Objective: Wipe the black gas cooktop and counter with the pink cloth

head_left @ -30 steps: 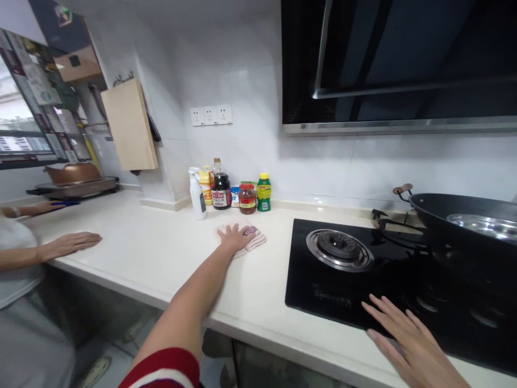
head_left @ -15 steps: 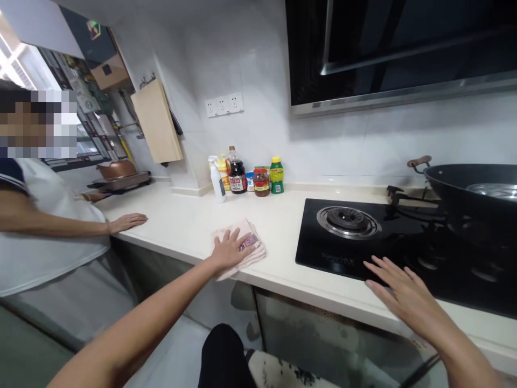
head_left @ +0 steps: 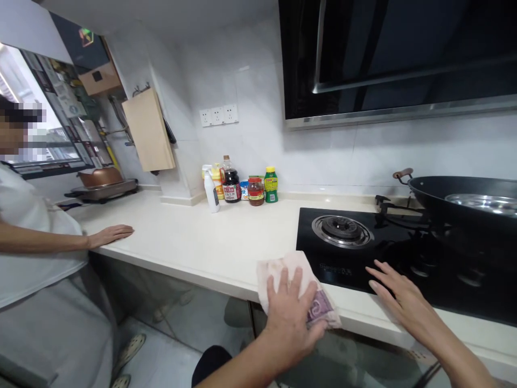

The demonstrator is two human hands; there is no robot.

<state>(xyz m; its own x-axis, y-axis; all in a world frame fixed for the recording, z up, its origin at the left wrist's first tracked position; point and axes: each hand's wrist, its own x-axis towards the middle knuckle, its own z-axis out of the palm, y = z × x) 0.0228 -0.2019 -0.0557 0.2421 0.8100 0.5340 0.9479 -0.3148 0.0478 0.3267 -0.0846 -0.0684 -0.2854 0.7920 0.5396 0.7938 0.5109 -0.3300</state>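
My left hand (head_left: 288, 312) lies with spread fingers on top of a folded pale pink cloth (head_left: 278, 269) that has a purple patch. The cloth covers the counter's front edge and reaches the left front corner of the black gas cooktop (head_left: 335, 272). What the palm covers is hidden. My right hand (head_left: 404, 296) is open with nothing in it, fingers apart, at the cooktop's front edge. I cannot tell whether it touches the glass.
A wok (head_left: 428, 202) stands on the right burner under the range hood (head_left: 379, 110). Along the wall are a white spray bottle (head_left: 211, 193), a soy sauce bottle (head_left: 231, 186), a red-lidded jar (head_left: 256, 193) and a green bottle (head_left: 271, 186). Another person's hand (head_left: 111, 236) rests on the counter (head_left: 177, 231).
My left hand has slid the cloth right and toward me, up to the cooktop's corner. My right hand stays near the cooktop's front edge. The view has shifted slightly.
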